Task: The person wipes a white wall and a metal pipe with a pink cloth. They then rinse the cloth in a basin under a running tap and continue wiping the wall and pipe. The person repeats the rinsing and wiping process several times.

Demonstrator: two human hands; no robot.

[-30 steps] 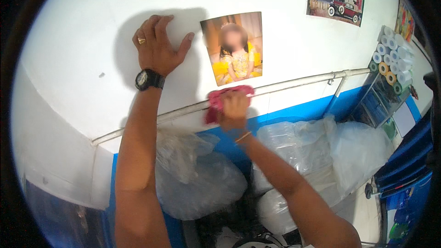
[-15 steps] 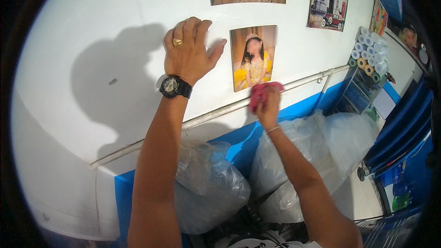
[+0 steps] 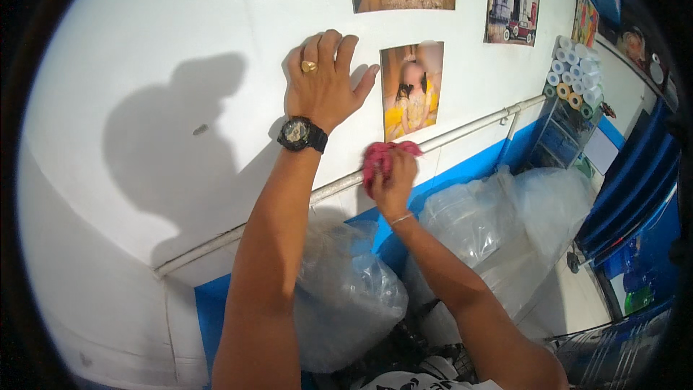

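My left hand (image 3: 325,81) lies flat against the white wall (image 3: 238,11) with its fingers stretched upward. A gold ring is on one finger, and a black watch (image 3: 302,133) is on that wrist. Lower down, my right hand (image 3: 395,184) is closed on a crumpled red cloth (image 3: 377,165) pressed over the white pipe (image 3: 473,131) that runs along the wall. Just above the cloth hangs a photo print (image 3: 411,105) of a person in a yellow dress. The cloth hides a stretch of the pipe, and my right fingertips are partly buried in it.
Large clear plastic bags (image 3: 346,303) bulge below the pipe, with more bags (image 3: 498,224) to the right. Stacked paper rolls (image 3: 574,76) sit on a rack at far right, beside a dark blue curtain (image 3: 628,188). More prints, including an arch picture (image 3: 512,0), hang above.
My right hand has slid left along the pipe with the red cloth. The view has shifted a little, and my left hand stays flat on the wall.
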